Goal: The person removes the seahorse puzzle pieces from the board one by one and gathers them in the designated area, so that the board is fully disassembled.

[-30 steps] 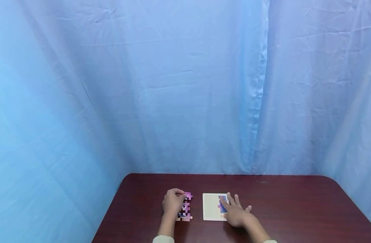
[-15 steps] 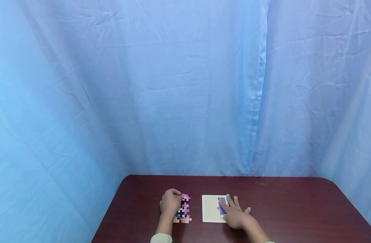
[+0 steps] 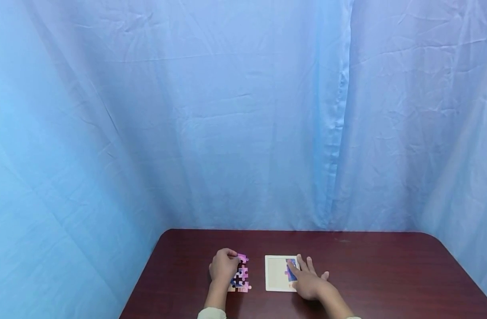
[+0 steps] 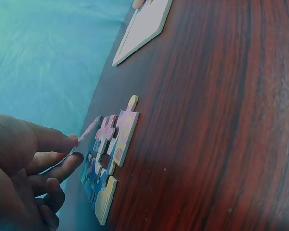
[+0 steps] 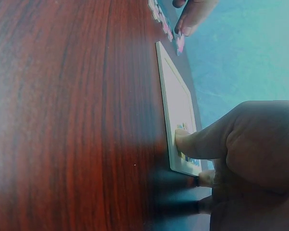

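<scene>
Left hand [image 3: 224,266], fingers pinching one pink piece [image 3: 242,257]; right hand [image 3: 309,283], fingers spread at right edge of tray [image 3: 276,274]; step, seemingly pickup; next move likely calls for carrying rightward.

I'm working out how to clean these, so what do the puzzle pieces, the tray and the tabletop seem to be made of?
Puzzle pieces: probably wood or thick board with printed faces, given the thick, pale cut edges.
Tray: likely wood or fibreboard, smooth, judging by its even cream surface and rim.
Tabletop: wood or wood-look laminate, slightly glossy; streaked grain and soft reflections show.
</scene>
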`<state>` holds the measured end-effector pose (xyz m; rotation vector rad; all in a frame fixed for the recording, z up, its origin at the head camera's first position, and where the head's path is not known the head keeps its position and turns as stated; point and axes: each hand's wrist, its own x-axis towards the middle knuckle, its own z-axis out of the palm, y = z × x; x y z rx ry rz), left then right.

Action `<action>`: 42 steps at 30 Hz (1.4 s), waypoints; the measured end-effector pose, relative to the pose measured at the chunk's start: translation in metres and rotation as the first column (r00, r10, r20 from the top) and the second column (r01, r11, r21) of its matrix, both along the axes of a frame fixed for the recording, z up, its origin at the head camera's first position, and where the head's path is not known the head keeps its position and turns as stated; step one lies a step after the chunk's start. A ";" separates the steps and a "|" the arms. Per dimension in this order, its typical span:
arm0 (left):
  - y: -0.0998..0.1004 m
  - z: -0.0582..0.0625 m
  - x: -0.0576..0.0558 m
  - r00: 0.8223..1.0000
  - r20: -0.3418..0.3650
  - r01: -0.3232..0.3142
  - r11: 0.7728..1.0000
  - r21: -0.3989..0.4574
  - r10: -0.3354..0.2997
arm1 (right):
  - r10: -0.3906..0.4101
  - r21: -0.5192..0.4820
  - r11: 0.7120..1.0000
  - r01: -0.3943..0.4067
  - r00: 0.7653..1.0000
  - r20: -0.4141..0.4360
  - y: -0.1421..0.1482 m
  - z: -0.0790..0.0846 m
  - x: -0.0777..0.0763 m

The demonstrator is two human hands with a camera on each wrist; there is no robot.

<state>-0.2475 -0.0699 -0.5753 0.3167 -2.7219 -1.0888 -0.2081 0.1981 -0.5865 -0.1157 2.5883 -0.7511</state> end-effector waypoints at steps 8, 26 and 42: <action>0.003 0.001 0.003 1.000 -0.010 0.009 1.000 0.000 -0.009 | 0.006 -0.001 1.000 -0.006 1.000 0.015 -0.003 0.010 0.004; 0.042 0.011 0.027 0.973 0.002 0.229 0.972 0.050 -0.230 | -0.015 -0.003 1.000 0.015 0.999 -0.039 -0.003 0.016 0.010; 0.098 0.000 0.063 0.854 -0.019 0.516 0.852 -0.081 -0.519 | -0.019 0.037 0.999 0.022 0.997 -0.080 0.005 -0.010 0.001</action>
